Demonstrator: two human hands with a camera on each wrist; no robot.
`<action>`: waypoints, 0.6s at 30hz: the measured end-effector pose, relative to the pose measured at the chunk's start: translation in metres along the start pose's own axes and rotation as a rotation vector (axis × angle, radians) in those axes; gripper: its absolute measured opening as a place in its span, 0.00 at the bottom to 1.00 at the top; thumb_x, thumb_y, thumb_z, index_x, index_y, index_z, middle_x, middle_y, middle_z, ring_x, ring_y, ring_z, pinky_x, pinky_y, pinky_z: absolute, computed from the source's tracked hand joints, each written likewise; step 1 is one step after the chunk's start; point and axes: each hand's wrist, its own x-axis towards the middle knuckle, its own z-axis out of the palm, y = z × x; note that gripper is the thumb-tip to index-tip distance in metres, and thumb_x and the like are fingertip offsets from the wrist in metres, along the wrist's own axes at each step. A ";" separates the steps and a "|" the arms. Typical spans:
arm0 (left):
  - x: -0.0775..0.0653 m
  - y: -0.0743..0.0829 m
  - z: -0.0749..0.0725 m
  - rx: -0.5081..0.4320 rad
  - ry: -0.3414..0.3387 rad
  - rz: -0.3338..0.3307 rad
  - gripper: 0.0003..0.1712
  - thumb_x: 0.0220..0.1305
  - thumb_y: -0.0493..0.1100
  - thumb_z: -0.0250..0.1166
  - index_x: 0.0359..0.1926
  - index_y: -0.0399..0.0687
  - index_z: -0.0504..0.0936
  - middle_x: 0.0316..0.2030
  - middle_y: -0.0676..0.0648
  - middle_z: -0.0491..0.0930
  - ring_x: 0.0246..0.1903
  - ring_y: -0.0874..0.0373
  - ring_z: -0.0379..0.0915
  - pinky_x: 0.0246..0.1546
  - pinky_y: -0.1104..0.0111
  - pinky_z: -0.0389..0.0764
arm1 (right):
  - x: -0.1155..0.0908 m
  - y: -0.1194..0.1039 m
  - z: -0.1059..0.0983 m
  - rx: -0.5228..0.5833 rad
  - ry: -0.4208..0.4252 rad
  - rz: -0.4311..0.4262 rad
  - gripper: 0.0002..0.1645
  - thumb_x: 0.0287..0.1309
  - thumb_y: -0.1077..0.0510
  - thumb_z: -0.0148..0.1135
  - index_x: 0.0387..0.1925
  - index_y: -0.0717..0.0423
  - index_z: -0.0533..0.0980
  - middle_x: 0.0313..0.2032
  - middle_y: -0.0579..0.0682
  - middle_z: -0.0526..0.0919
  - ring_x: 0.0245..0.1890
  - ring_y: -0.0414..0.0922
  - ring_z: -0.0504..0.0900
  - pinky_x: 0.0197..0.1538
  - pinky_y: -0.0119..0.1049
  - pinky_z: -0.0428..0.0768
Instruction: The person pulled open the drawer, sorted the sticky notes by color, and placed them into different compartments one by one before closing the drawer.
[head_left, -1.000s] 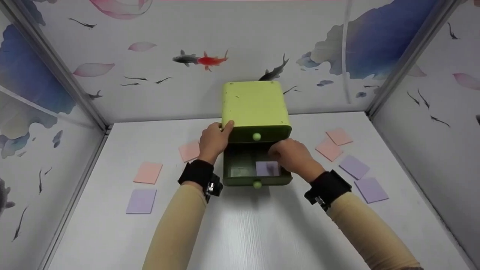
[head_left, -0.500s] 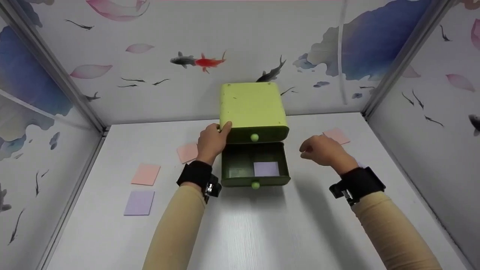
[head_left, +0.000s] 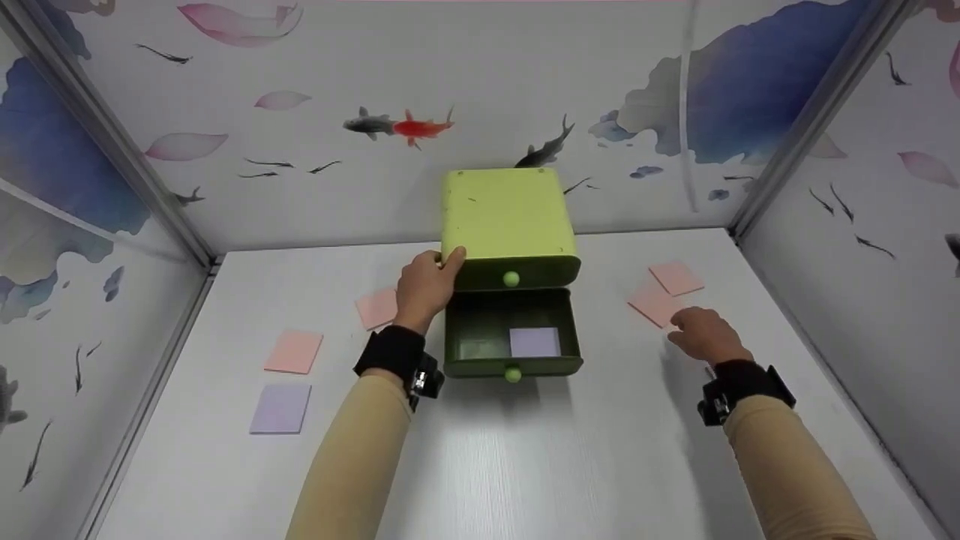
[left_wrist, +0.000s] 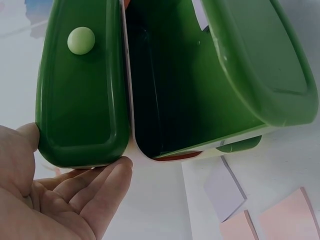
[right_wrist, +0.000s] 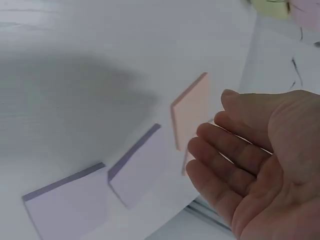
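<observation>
A small green drawer cabinet [head_left: 510,214] stands by the back wall, its lower drawer [head_left: 480,366] pulled out. Inside that drawer lies a purple sticky note pad [head_left: 535,342]. My left hand [head_left: 425,289] grips the cabinet's left side, thumb at the front edge and fingers along the side, as the left wrist view shows. My right hand [head_left: 707,335] hovers over the right of the table with fingers loosely bent and nothing in them. Close to it are a pink pad [right_wrist: 194,107] and two purple pads [right_wrist: 140,170], which the hand and wrist cover in the head view.
On the left of the table [head_left: 480,465] lie a purple pad [head_left: 280,409] and two pink pads [head_left: 294,352]. Another pink pad [head_left: 676,278] lies at the back right. Printed walls [head_left: 300,202] enclose the table at the back and sides.
My right hand has come out from over the open drawer and moved right, toward the pads there. The left hand keeps its hold on the cabinet; the purple pad stays in the drawer.
</observation>
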 end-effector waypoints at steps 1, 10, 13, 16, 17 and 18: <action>0.000 0.000 0.000 -0.002 0.001 -0.001 0.34 0.71 0.64 0.50 0.56 0.39 0.78 0.44 0.41 0.83 0.41 0.49 0.79 0.44 0.58 0.77 | 0.000 0.004 0.004 -0.002 -0.001 0.011 0.26 0.66 0.60 0.52 0.60 0.75 0.68 0.57 0.75 0.73 0.57 0.70 0.72 0.57 0.61 0.73; -0.001 -0.002 0.000 -0.006 -0.003 0.000 0.34 0.71 0.64 0.50 0.58 0.39 0.76 0.48 0.40 0.82 0.44 0.47 0.80 0.47 0.57 0.77 | 0.001 0.025 0.031 -0.004 0.039 -0.002 0.25 0.63 0.62 0.53 0.54 0.81 0.67 0.51 0.79 0.73 0.52 0.71 0.73 0.56 0.61 0.73; -0.002 -0.002 0.000 -0.006 -0.004 0.002 0.35 0.71 0.64 0.50 0.59 0.38 0.76 0.51 0.40 0.82 0.46 0.47 0.80 0.50 0.57 0.77 | 0.002 0.030 0.040 0.044 0.018 0.033 0.24 0.62 0.61 0.54 0.51 0.81 0.67 0.46 0.76 0.74 0.45 0.67 0.76 0.51 0.59 0.75; -0.001 -0.002 -0.001 -0.007 -0.012 0.002 0.36 0.71 0.64 0.50 0.60 0.38 0.75 0.52 0.39 0.81 0.48 0.46 0.79 0.51 0.56 0.77 | 0.003 0.032 0.045 0.081 -0.011 0.086 0.22 0.62 0.62 0.53 0.49 0.79 0.67 0.41 0.72 0.76 0.39 0.60 0.77 0.45 0.55 0.77; -0.001 -0.002 -0.001 -0.006 -0.014 0.002 0.36 0.71 0.64 0.50 0.60 0.38 0.75 0.52 0.39 0.81 0.49 0.46 0.79 0.52 0.56 0.77 | 0.004 0.033 0.047 0.078 -0.011 0.096 0.20 0.62 0.62 0.53 0.47 0.78 0.68 0.39 0.70 0.76 0.36 0.58 0.77 0.42 0.53 0.77; 0.000 -0.002 -0.001 -0.006 -0.015 -0.001 0.36 0.71 0.64 0.50 0.61 0.38 0.74 0.53 0.39 0.81 0.50 0.46 0.79 0.52 0.56 0.76 | 0.005 0.033 0.048 0.066 -0.003 0.097 0.17 0.61 0.63 0.53 0.45 0.76 0.70 0.37 0.69 0.77 0.34 0.57 0.77 0.40 0.52 0.78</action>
